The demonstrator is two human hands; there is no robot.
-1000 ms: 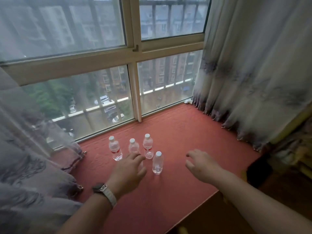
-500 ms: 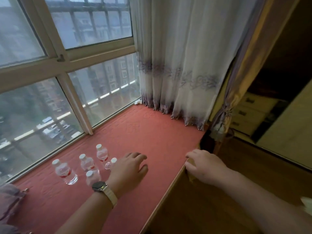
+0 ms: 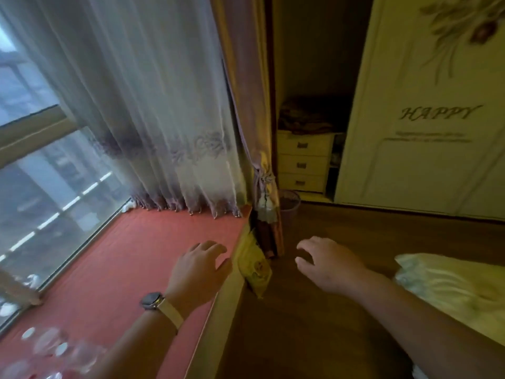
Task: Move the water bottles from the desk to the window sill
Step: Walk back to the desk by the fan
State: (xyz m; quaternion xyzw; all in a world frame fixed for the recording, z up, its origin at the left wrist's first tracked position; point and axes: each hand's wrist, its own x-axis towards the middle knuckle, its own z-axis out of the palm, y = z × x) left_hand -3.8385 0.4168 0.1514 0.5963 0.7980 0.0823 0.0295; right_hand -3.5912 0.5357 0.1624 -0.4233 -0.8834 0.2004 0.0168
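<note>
Several clear water bottles with white caps stand blurred at the bottom left on the red window sill. My left hand, with a watch on its wrist, hovers over the sill's right edge, fingers spread and holding nothing. My right hand is out over the wooden floor to the right of the sill, also spread and holding nothing. The desk is not in view.
A sheer curtain hangs over the sill's far end. A yellow bag leans against the sill's side. A small bin, a drawer unit, a white wardrobe door and bedding lie to the right.
The view has swung right, away from the bottles toward the room. The bottles slid to the bottom left corner. Both hands stay spread and hold nothing; the right one is now off the sill.
</note>
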